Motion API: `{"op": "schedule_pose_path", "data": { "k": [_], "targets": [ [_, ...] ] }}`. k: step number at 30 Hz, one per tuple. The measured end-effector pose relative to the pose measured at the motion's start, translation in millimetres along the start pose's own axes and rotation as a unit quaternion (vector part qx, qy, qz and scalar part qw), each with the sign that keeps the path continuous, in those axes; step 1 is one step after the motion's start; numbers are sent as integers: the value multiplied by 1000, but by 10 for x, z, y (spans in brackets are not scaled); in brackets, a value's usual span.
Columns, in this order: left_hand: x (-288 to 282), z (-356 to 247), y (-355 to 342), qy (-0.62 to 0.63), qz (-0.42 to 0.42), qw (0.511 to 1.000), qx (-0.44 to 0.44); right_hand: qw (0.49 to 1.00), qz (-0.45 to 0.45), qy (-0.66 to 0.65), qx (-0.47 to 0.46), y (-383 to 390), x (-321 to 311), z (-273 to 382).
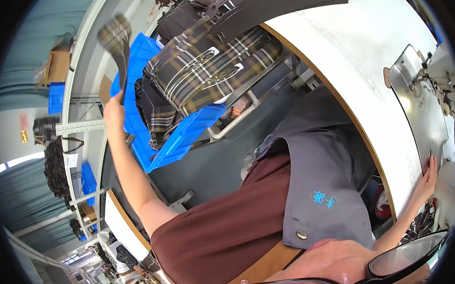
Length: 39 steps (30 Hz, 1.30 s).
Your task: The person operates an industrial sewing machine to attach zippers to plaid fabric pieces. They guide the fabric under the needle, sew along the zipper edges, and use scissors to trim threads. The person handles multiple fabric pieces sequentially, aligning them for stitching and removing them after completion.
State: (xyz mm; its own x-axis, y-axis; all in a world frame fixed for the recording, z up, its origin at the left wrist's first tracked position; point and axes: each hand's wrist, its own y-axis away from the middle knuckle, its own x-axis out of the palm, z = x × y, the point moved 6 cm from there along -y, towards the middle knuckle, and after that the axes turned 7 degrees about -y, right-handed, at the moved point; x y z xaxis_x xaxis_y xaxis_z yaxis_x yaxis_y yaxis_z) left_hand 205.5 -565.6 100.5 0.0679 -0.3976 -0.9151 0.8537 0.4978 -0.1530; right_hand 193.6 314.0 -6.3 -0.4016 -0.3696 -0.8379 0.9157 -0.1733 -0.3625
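Likely the plaid strip [115, 40] pinched in the left hand [113, 107] snags the blue bin's [133, 85] rim; right hand [428, 176] flat, open at the worktop [355, 50] edge.

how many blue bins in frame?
4, maybe more hidden. Big blue bin holding plaid pieces beside the left hand; small one far left; two lower left.

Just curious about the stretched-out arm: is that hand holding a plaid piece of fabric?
Yes, the left hand grips a plaid strip, raised beside the blue bin.
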Motion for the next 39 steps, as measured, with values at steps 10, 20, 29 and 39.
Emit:
{"op": "schedule_pose_path", "data": {
  "k": [10,20,29,39],
  "targets": [
    [261,-2940,-115,143,-218,855,447,999,-7,40,8,-1,-9,-20],
    [521,-3202,-170,142,-4,876,460,997,-30,66,17,14,-51,35],
    [-842,-2245,-149,845,55,523,98,990,-77,71,-94,-93,-64,398],
    [-2483,-4239,455,839,19,258,479,822,166,-542,-56,-395,632,3067]
  ]
}}
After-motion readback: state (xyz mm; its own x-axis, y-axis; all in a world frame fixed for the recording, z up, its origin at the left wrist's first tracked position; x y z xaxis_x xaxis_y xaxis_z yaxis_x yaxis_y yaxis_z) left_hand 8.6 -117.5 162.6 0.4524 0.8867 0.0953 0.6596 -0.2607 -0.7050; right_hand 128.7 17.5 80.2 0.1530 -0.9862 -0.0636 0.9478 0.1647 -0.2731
